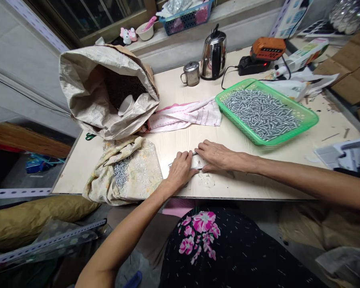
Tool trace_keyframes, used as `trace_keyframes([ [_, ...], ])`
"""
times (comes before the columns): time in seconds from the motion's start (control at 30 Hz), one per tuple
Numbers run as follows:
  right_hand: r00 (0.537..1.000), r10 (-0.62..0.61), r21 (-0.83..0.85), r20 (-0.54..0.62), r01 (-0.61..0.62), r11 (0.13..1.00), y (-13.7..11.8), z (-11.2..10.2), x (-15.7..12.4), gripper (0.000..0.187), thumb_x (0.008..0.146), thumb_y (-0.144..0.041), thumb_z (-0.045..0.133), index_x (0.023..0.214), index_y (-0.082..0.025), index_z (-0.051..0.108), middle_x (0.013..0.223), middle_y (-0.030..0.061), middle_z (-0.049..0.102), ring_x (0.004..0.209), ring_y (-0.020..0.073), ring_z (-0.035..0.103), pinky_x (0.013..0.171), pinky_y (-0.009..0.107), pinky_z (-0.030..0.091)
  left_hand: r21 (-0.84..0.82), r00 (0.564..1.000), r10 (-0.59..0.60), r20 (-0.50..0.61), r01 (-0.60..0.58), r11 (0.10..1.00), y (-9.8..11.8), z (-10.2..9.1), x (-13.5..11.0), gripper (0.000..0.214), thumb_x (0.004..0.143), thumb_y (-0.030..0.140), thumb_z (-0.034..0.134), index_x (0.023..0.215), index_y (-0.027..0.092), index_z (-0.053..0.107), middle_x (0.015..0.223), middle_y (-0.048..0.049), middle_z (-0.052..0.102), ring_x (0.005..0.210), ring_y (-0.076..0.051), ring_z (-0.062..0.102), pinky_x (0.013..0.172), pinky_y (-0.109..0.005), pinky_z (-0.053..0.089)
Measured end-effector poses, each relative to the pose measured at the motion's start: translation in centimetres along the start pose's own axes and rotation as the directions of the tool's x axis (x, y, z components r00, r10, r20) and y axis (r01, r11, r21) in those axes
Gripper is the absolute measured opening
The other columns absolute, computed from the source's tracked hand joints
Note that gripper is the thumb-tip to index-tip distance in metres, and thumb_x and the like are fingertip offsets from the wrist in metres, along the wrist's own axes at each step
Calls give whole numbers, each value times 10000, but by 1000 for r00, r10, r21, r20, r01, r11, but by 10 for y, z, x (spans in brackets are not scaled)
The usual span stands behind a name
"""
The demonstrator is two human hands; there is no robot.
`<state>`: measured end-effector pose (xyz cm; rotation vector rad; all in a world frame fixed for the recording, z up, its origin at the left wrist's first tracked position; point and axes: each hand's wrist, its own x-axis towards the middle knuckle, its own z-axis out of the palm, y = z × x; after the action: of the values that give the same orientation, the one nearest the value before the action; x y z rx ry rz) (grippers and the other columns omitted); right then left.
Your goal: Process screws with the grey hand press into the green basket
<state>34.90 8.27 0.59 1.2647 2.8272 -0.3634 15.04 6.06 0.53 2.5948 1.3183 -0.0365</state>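
Near the front edge of the table, my left hand (182, 170) and my right hand (214, 156) grip a small flat, pale piece with dark metal edges (197, 161) from its two ends. The fingers of both hands are closed on it and hide much of its shape. A patterned cloth (147, 168) lies to the left of my left hand, with a heap of small metal pins (121, 173) on it. Beyond my right hand stands a green plastic basket (310, 119), filled with many more shiny metal pins (261, 114).
A large open sack (87, 80) holds dark small pieces and a white cup (126, 105). Behind are a pink-white towel (189, 116), a metal mug (191, 74), a kettle (213, 54) and an orange battery (267, 49) on a charger. Cardboard (351, 64) stands at right.
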Motion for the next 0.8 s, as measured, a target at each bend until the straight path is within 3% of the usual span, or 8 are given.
trace_keyframes([
  [0.1, 1000, 13, 28, 7, -13, 1000, 4, 0, 4, 408, 800, -390, 772, 1045, -107, 609, 1063, 140, 567, 1018, 285, 502, 780, 347, 431, 0, 1000, -12, 28, 12, 1000, 1, -3, 9, 427, 874, 331, 665, 1226, 137, 521, 1131, -109, 584, 1075, -277, 496, 904, -410, 472],
  [0.23, 1000, -21, 98, -4, 22, 995, 7, 1, 11, 154, 936, -285, 606, 924, -132, 615, 958, 101, 587, 903, 221, 521, 741, 311, 401, -31, 998, -47, -32, 46, 998, -2, 2, 16, 150, 932, 274, 580, 1024, 162, 616, 1003, -73, 611, 994, -242, 513, 855, -365, 468],
  [0.37, 999, -15, 156, -40, 21, 987, 7, 7, 13, 173, 982, -248, 502, 891, -144, 606, 906, 81, 589, 830, 196, 514, 720, 299, 386, -46, 995, -56, -86, 52, 998, -8, 9, 20, 118, 942, 256, 559, 926, 177, 646, 919, -67, 618, 958, -238, 528, 839, -363, 478],
  [0.47, 993, -9, 137, -118, 25, 990, 13, 11, 13, 227, 972, -332, 528, 980, -123, 616, 986, 117, 582, 926, 233, 508, 780, 319, 400, -52, 987, -81, -136, 75, 996, -7, 16, 16, 156, 933, 244, 570, 1057, 170, 628, 1012, -88, 640, 1020, -253, 549, 872, -396, 498],
  [0.6, 991, -62, 119, -123, 76, 990, 31, 8, 17, 532, 873, -571, 616, 1114, -97, 620, 1050, 158, 565, 970, 282, 492, 841, 377, 402, -60, 947, -76, -312, 60, 996, 9, 34, -5, 385, 942, 200, 538, 1315, 128, 478, 1420, -186, 492, 1345, -316, 427, 1064, -502, 423],
  [0.7, 988, -116, 148, -98, 130, 980, 43, 6, 25, 410, 966, -469, 490, 1113, -119, 644, 994, 133, 595, 929, 248, 515, 855, 367, 382, -82, 944, -14, -330, -14, 996, 26, 47, -24, 448, 957, 258, 525, 1376, 134, 425, 1505, -189, 417, 1446, -338, 305, 1120, -541, 374],
  [0.8, 987, -78, 95, -142, 92, 991, 51, 7, 37, 256, 959, -322, 506, 1029, -131, 662, 971, 116, 619, 912, 228, 518, 821, 336, 364, -121, 957, 4, -289, -40, 992, 36, 53, -34, 463, 961, 313, 522, 1378, 132, 433, 1465, -178, 481, 1420, -341, 361, 1128, -562, 365],
])
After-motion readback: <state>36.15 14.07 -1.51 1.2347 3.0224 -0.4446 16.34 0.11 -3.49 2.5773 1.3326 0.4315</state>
